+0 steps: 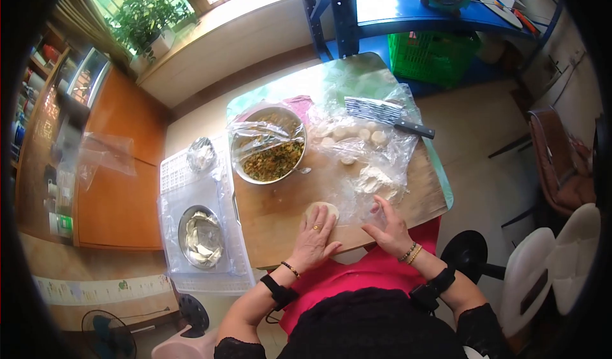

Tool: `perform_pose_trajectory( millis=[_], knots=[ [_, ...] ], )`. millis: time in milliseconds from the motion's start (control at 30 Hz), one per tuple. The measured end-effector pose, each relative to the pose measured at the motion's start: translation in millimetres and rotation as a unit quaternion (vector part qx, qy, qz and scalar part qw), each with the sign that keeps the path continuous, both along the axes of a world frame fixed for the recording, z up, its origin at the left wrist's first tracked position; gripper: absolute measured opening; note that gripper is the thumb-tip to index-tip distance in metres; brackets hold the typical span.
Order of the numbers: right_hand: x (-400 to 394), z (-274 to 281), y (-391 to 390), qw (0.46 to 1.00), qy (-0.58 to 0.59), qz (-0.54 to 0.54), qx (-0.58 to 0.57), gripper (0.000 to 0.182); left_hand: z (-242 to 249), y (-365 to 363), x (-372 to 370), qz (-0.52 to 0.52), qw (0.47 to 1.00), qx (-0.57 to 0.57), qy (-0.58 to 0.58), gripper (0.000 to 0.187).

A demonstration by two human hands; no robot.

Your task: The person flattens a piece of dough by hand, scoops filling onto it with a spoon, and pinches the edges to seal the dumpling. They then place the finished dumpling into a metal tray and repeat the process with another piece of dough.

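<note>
My left hand [317, 233] lies flat, fingers stretched, on a round piece of pale dough [329, 210] at the front of the wooden board [271, 231]. My right hand [391, 230] is over the board's front edge, thumb and forefinger apart. Something clear shows between them; I cannot make out what it is. Beyond that hand, a heap of white flour [377, 180] rests on plastic film. Several small dough pieces [363, 134] sit farther back, partly under the film. A large metal bowl [305, 152] of chopped filling [271, 158] stands at the left, partly covered by plastic.
A cleaver [382, 112] lies over the plastic at the back right. On a white rack [172, 173] at the left stand a metal bowl [182, 231] with pale dough pieces and a small plastic-covered bowl [201, 156]. A green basket [427, 56] stands behind the table.
</note>
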State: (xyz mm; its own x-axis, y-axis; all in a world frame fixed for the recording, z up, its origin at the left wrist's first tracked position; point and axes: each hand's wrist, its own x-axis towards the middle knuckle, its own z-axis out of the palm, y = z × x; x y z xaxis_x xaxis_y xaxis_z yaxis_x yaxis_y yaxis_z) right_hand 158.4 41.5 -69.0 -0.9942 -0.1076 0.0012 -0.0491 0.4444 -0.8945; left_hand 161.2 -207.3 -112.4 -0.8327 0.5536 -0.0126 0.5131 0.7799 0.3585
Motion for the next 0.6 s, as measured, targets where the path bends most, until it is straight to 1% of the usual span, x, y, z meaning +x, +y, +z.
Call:
perform_pose_trajectory(
  millis=[33,67,100,133,200,233,300,333,400,433,467,533,567,600],
  knots=[
    [-3.1,-2.0,-6.1,1.000,-0.001,0.007,0.001,0.074,0.1,-2.5,3.0,0.017,0.999,0.016,0.030,0.073],
    [-7.8,-5.4,-12.7,0.999,0.027,0.032,0.025,0.075,4.1,-3.8,5.9,0.024,0.999,0.017,0.030,0.073],
    [-12.7,-7.9,-19.3,0.996,0.055,0.056,0.050,0.076,8.3,-4.4,8.7,0.040,0.998,0.042,0.038,0.072],
    [-17.4,-8.9,-25.5,0.995,0.054,0.060,0.051,0.076,11.3,-5.2,11.9,0.055,0.995,0.068,0.044,0.071],
    [-26.6,-10.2,-37.9,0.986,0.094,0.101,0.088,0.076,10.3,-8.5,28.6,0.060,0.996,0.060,0.043,0.069],
    [-31.5,-11.8,-45.0,0.986,0.093,0.106,0.091,0.076,9.7,-10.3,36.0,0.061,0.996,0.049,0.043,0.067],
    [-39.3,-15.2,-61.7,0.959,0.167,0.153,0.173,0.075,12.6,-12.7,45.4,0.060,0.996,0.067,0.030,0.065],
    [-40.9,-16.1,-71.7,0.957,0.165,0.160,0.176,0.075,13.5,-13.1,49.2,0.055,0.995,0.082,0.017,0.064],
    [-42.1,-18.6,-93.1,0.927,0.191,0.199,0.255,0.074,12.2,-13.5,50.4,0.070,0.992,0.105,0.005,0.061],
    [-41.1,-22.3,-103.1,0.909,0.223,0.206,0.286,0.073,10.1,-13.7,50.7,0.071,0.992,0.106,-0.001,0.062],
    [-41.5,-27.5,-109.4,0.905,0.220,0.220,0.290,0.073,8.0,-13.6,51.6,0.074,0.991,0.108,-0.007,0.062],
    [-43.9,-37.3,-117.8,0.889,0.240,0.204,0.332,0.073,6.0,-14.2,51.7,0.086,0.990,0.111,-0.005,0.062],
    [-50.0,-38.9,-118.3,0.886,0.249,0.187,0.345,0.077,5.1,-14.4,52.4,0.086,0.991,0.104,0.003,0.062],
    [-57.5,-41.8,-117.5,0.882,0.247,0.200,0.347,0.077,4.6,-14.7,54.1,0.097,0.989,0.110,0.000,0.062]
  ],
)
